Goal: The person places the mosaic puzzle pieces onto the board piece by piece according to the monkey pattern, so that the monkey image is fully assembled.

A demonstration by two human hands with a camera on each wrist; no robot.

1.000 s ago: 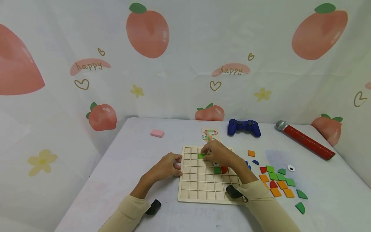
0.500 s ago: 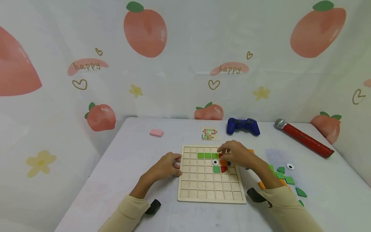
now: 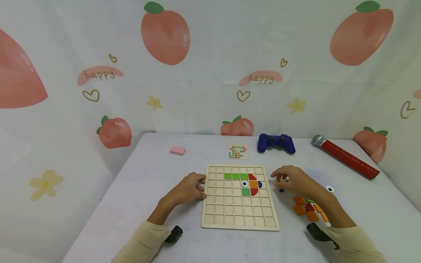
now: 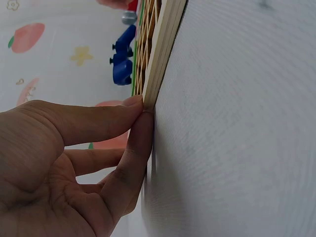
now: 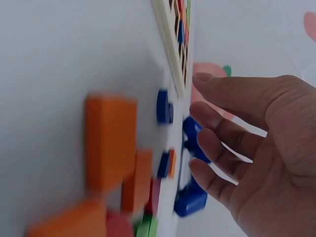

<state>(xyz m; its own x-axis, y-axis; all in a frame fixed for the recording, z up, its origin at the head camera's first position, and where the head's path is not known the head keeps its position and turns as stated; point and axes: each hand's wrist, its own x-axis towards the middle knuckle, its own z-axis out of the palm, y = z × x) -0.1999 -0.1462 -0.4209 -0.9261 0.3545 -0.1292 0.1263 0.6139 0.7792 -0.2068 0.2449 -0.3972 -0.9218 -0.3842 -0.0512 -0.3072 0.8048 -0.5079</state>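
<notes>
A pale wooden grid board (image 3: 229, 220) lies on the table. My left hand (image 3: 187, 189) holds its left edge between thumb (image 4: 106, 123) and forefinger. In the board's upper part sit three light green squares (image 3: 236, 176), a white eye disc (image 3: 245, 184), an orange square (image 3: 253, 184), two red quarter-rounds (image 3: 254, 191), a blue half-round (image 3: 260, 185) and a darker green square (image 3: 245, 191). Just right of the board hovers my right hand (image 3: 292, 179), fingers loosely bent and holding nothing, above small blue pieces (image 5: 163, 106).
Loose orange tiles (image 3: 312, 216), a red piece (image 3: 310, 207) and another eye disc (image 3: 330, 189) lie at the right, partly hidden by the right arm. Behind the board are a pattern card (image 3: 239, 151), a blue game controller (image 3: 276, 143), a red microphone (image 3: 348, 159) and a pink block (image 3: 177, 150).
My right hand has left the board and moved right over the loose pieces. The row now shows three green squares beside the red quarter-round. My left hand stays at the board's edge.
</notes>
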